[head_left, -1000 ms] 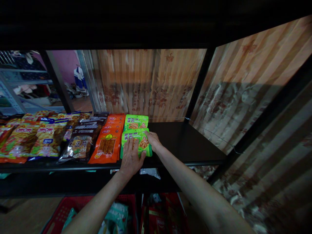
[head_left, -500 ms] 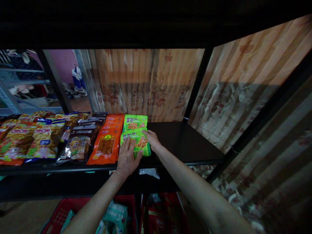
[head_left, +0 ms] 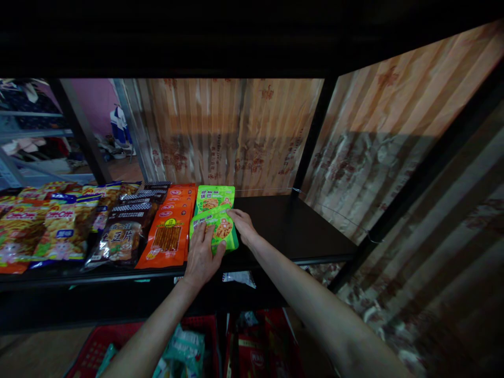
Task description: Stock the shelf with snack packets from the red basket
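Observation:
The front green snack packet (head_left: 225, 228) lies on the black shelf (head_left: 299, 226), overlapping the lower part of another green snack packet (head_left: 214, 195) behind it. My left hand (head_left: 202, 256) rests on its lower left part, fingers stretched out over the face and thumb spread away. At its upper right corner, my right hand (head_left: 243, 226) pinches the edge between thumb and fingers; the fingertips underneath are partly hidden. Just left of the green packets is an overlapping row of orange snack packets (head_left: 167, 239).
Dark potato-chip bags (head_left: 122, 231) and several puffed-snack bags (head_left: 63, 231) line the shelf farther left. A black post (head_left: 315, 131) and patterned curtain (head_left: 232, 131) stand behind. Below are a red basket (head_left: 88, 349) holding teal packets and red packages (head_left: 255, 352).
The front green packet has turned slightly, its upper left edge now lower than its right. Both hands stay on it. The whole view has shifted a little.

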The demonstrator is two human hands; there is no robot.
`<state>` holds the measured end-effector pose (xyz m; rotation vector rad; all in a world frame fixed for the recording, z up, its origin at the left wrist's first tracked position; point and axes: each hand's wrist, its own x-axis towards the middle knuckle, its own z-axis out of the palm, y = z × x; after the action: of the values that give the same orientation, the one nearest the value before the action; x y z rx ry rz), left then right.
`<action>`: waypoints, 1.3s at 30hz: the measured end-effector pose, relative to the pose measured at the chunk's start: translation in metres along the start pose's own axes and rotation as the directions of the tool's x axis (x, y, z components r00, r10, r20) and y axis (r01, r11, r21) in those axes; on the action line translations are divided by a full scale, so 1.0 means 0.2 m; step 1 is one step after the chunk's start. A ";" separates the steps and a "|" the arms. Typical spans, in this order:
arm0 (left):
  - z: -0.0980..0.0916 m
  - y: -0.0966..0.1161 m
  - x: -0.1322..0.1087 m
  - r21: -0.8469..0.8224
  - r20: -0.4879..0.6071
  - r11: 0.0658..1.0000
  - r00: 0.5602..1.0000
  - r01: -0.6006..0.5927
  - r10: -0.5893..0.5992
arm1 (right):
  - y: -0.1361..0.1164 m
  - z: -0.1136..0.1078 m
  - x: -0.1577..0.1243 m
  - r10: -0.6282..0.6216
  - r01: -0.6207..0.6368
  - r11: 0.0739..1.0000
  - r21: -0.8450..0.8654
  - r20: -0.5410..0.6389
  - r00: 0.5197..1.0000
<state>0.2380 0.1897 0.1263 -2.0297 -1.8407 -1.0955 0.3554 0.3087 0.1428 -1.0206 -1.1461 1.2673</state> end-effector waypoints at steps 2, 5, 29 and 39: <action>0.00 0.00 0.00 0.002 -0.009 1.000 1.000 -0.019 0.019 | 0.00 0.00 0.00 -0.005 0.005 1.000 0.004 -0.012 1.000; -0.01 0.01 0.01 -0.002 -0.011 0.999 0.999 -0.033 0.033 | -0.01 -0.01 0.01 -0.004 0.004 1.000 -0.001 -0.008 1.000; -0.03 0.07 0.02 0.001 0.023 0.986 0.985 -0.169 0.169 | 0.04 -0.10 -0.04 0.012 -0.010 0.998 0.057 -0.029 1.000; -0.07 0.10 0.08 0.012 0.083 0.992 0.989 -0.124 0.123 | -0.03 -0.08 0.12 -0.124 0.125 0.992 -0.004 0.054 0.991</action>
<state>0.2500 0.1903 0.1531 -2.1767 -1.7280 -0.9736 0.3706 0.3328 0.1488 -0.9105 -1.2371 1.1983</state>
